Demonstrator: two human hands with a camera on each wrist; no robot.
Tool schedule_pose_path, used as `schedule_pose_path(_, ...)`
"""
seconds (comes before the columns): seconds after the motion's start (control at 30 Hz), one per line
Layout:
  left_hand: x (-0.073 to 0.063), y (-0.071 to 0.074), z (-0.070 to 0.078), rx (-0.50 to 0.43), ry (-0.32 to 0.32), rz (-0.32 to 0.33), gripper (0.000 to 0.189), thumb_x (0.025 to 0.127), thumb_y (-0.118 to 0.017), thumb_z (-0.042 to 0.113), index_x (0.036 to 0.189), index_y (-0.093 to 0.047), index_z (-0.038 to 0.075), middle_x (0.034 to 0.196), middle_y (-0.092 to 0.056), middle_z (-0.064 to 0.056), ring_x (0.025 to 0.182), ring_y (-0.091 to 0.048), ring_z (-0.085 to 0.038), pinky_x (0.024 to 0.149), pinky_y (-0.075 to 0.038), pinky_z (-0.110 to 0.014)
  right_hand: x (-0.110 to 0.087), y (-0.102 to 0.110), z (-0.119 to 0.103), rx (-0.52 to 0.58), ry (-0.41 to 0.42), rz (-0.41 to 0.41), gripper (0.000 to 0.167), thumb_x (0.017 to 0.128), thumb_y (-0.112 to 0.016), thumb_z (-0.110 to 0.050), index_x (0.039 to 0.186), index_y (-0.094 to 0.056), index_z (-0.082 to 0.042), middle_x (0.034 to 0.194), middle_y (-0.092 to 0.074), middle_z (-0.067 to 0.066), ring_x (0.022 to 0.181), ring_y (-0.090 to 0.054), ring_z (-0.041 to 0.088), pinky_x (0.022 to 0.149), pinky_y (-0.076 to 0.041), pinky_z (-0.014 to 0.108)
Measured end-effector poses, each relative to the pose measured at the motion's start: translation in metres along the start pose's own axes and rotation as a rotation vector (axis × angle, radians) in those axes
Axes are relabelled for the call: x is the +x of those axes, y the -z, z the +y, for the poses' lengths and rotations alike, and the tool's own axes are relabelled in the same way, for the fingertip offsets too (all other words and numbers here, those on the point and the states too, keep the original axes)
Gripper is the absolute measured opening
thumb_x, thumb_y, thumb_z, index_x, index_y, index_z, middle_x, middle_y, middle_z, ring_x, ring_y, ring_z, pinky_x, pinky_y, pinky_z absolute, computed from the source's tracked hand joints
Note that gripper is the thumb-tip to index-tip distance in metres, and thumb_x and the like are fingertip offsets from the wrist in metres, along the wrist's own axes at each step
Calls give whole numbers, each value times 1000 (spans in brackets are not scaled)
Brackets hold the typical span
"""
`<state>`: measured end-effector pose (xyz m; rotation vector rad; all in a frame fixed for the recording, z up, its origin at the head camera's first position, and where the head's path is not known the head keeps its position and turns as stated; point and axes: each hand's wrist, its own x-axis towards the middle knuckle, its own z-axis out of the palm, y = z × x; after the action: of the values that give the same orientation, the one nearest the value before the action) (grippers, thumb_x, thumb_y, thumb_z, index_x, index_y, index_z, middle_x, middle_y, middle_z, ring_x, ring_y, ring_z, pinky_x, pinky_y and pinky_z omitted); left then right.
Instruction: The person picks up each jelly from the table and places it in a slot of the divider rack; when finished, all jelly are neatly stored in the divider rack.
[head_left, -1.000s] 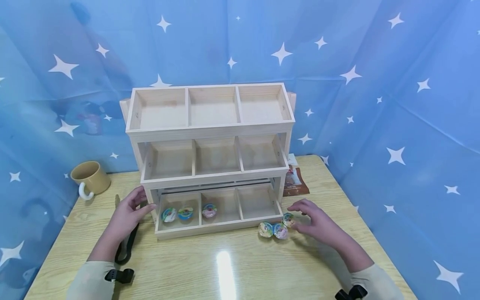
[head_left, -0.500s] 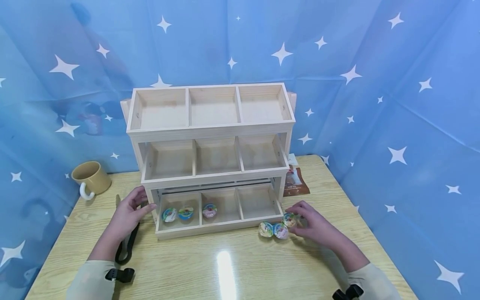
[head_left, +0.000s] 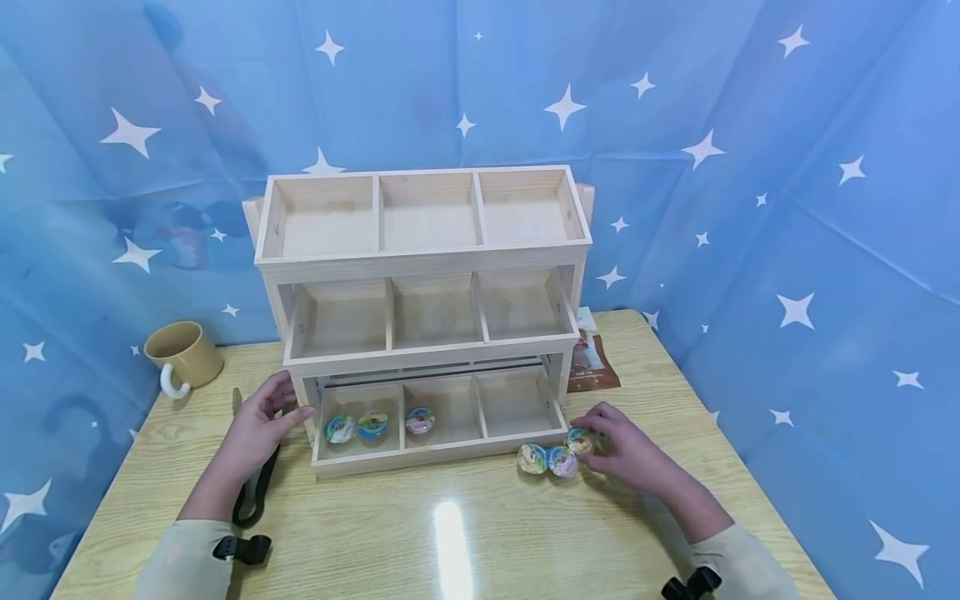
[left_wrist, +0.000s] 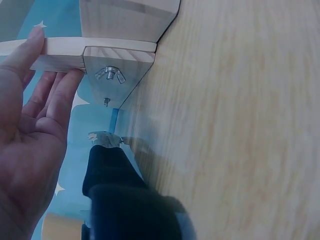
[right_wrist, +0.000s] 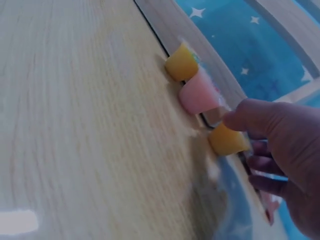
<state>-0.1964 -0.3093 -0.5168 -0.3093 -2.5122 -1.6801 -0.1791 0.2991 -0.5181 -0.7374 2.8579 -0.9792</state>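
Note:
A three-tier wooden rack with divided trays stands at the centre of the head view. My left hand grips its left upright, thumb on one face and fingers on the other. By the rack's lower right corner, my right hand pinches a yellow jelly cup between thumb and fingers, low over the table. Beside it sit a pink jelly cup and another yellow jelly cup. Inside the bottom tray, two jelly cups lie in the left compartment and one pink jelly cup in the middle.
A tan mug with a white handle stands at the back left. Next to my left forearm lies a black-handled tool, partly covered. Behind the rack's right side is a brown packet. A blue star-patterned curtain borders the table.
My right hand has moved slightly left and its thumb and fingers have closed on the nearest yellow jelly cup. The left hand stays on the rack.

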Motion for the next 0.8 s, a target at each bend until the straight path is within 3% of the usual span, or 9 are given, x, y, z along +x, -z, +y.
schedule_pose_path(0.27,1,0,-3,2,11,3,64,108,-75,14,164,-46,5,149,-65,-22,120,-64,3,91,-56,-18,-1,-1,-3,-79,16,141,44,85,-91,-5,126,-76,-5,118,-63,-2,111,-63,21,95,-59,46)
schedule_pose_path(0.53,0,0,-2,-6,2,8,64,108,-75,13,165,-46,6,147,-64,-25,119,-64,1,91,-56,-18,5,3,-13,-100,132,295,45,80,-94,0,121,-77,-9,117,-63,-1,109,-59,18,87,-58,43)
schedule_pose_path(0.8,0,-1,-1,1,11,7,66,108,-75,14,166,-45,6,148,-64,-25,119,-64,1,92,-55,-18,20,-1,-36,-41,160,313,48,79,-95,-1,123,-78,-9,116,-62,-2,110,-58,17,91,-56,40)
